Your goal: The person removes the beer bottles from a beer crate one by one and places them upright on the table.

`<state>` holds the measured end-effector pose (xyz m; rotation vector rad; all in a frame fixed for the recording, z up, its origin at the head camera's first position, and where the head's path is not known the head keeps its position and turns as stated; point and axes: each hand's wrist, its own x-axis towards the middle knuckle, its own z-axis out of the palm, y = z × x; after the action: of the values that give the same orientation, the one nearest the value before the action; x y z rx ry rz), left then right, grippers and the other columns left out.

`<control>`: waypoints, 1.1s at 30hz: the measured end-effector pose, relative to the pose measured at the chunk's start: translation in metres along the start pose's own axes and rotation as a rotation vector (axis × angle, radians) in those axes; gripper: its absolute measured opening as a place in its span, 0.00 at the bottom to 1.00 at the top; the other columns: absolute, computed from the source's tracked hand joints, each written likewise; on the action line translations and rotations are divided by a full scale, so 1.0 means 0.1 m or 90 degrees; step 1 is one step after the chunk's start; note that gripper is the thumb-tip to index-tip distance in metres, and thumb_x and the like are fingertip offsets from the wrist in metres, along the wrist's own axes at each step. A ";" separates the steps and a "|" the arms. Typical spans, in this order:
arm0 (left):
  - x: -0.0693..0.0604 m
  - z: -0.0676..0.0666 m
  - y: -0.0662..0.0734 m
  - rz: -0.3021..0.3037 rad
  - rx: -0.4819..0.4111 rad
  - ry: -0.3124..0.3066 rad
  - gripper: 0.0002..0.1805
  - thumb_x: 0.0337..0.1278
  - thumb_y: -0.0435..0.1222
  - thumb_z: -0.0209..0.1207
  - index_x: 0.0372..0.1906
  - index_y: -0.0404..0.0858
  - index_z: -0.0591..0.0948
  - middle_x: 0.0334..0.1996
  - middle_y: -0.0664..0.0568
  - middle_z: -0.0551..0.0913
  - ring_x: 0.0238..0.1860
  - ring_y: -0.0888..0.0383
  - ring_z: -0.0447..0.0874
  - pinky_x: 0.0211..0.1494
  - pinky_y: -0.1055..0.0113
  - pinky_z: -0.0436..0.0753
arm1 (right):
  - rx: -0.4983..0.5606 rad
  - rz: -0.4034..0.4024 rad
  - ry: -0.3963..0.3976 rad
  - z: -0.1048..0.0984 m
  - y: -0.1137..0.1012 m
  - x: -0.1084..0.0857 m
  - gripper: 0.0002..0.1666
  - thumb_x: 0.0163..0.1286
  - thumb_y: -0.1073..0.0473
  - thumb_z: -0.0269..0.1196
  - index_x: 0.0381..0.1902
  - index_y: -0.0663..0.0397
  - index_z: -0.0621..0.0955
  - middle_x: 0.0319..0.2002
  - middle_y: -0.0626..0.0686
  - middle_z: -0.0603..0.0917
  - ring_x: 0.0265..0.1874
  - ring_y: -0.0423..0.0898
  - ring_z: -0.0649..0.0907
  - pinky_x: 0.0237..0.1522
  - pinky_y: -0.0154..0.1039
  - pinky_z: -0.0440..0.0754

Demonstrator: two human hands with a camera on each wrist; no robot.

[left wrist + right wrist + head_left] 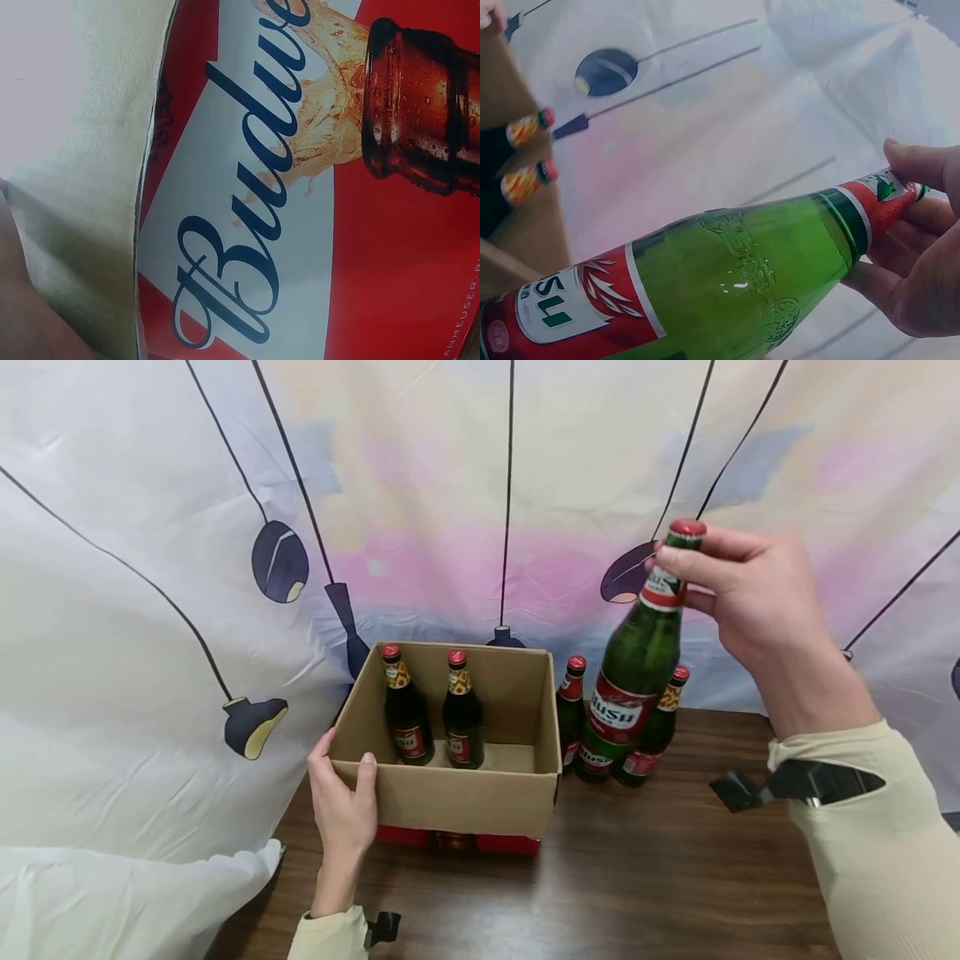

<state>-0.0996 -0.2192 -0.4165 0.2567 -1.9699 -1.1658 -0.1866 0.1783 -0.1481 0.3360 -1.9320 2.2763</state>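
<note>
My right hand (pixel 765 589) holds a green glass beer bottle (pixel 637 652) by its neck, just below the red cap. The bottle hangs tilted, its base toward the lower left, right of an open cardboard box (pixel 465 797). My left hand (pixel 345 806) grips the near left corner of the box, thumb over the front rim and fingers along the left side. Inside stand two dark bottles, one at left (pixel 408 718) and one nearer the middle (pixel 463 718), with yellow-patterned necks and red caps. The left wrist view shows the red and white printed front (pixel 300 225).
More bottles stand right of the box on the dark wooden table (pixel 660 860): one against the box (pixel 572 714), one at right (pixel 652 743), and one mostly hidden behind the held bottle (pixel 595 766). A patterned cloth (pixel 450 485) hangs behind.
</note>
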 end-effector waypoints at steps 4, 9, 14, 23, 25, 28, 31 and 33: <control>0.00 -0.03 0.00 -0.002 0.005 0.008 0.35 0.66 0.38 0.59 0.76 0.35 0.67 0.71 0.34 0.72 0.70 0.39 0.71 0.69 0.41 0.67 | -0.054 0.019 0.031 -0.19 0.25 -0.13 0.19 0.58 0.60 0.80 0.49 0.52 0.93 0.55 0.50 0.84 0.52 0.46 0.84 0.44 0.33 0.88; -0.02 -0.03 0.00 -0.005 0.009 0.013 0.35 0.67 0.39 0.59 0.77 0.36 0.66 0.72 0.35 0.72 0.71 0.39 0.71 0.69 0.43 0.67 | -0.221 0.064 0.058 -0.45 0.58 -0.28 0.26 0.64 0.50 0.77 0.59 0.46 0.89 0.46 0.36 0.86 0.53 0.39 0.81 0.46 0.25 0.83; -0.04 -0.06 0.01 -0.005 0.008 0.008 0.35 0.67 0.39 0.59 0.76 0.34 0.66 0.71 0.34 0.72 0.70 0.39 0.72 0.69 0.42 0.68 | -0.398 0.117 0.082 -0.68 0.91 -0.44 0.41 0.69 0.39 0.71 0.72 0.55 0.79 0.43 0.26 0.82 0.50 0.33 0.77 0.44 0.24 0.77; -0.01 -0.08 0.06 0.013 0.002 0.009 0.35 0.67 0.39 0.59 0.76 0.35 0.66 0.71 0.34 0.72 0.70 0.40 0.71 0.69 0.42 0.67 | -0.353 0.107 0.169 -0.94 1.34 -0.61 0.27 0.67 0.47 0.75 0.62 0.47 0.87 0.34 0.22 0.86 0.41 0.29 0.82 0.39 0.21 0.79; -0.02 -0.09 0.05 0.012 0.004 0.008 0.35 0.67 0.39 0.59 0.76 0.35 0.66 0.72 0.35 0.72 0.71 0.40 0.71 0.70 0.42 0.67 | -0.334 0.112 0.176 -0.98 1.42 -0.64 0.24 0.67 0.48 0.75 0.60 0.44 0.88 0.33 0.23 0.87 0.39 0.28 0.83 0.38 0.21 0.80; -0.02 -0.09 0.04 0.008 0.007 0.006 0.35 0.66 0.39 0.58 0.77 0.35 0.66 0.72 0.35 0.71 0.72 0.40 0.70 0.71 0.41 0.67 | -0.315 0.120 0.182 -1.02 1.53 -0.68 0.24 0.67 0.50 0.75 0.60 0.44 0.88 0.34 0.23 0.87 0.39 0.27 0.83 0.38 0.21 0.80; -0.02 -0.10 0.05 0.007 0.006 0.004 0.36 0.66 0.39 0.58 0.77 0.35 0.66 0.73 0.35 0.71 0.73 0.40 0.70 0.71 0.40 0.67 | -0.314 0.127 0.193 -1.05 1.62 -0.70 0.28 0.66 0.49 0.76 0.63 0.48 0.87 0.35 0.23 0.87 0.39 0.27 0.83 0.38 0.21 0.80; -0.02 -0.10 0.05 0.006 0.005 0.004 0.35 0.66 0.39 0.58 0.77 0.35 0.66 0.73 0.35 0.71 0.72 0.40 0.70 0.71 0.40 0.67 | -0.326 0.133 0.201 -1.06 1.67 -0.72 0.31 0.66 0.48 0.76 0.65 0.51 0.85 0.35 0.23 0.86 0.40 0.27 0.82 0.37 0.21 0.80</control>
<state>-0.0900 -0.2215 -0.4113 0.2541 -1.9688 -1.1507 -0.1671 0.2571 -0.3421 -0.2759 -2.3458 1.7006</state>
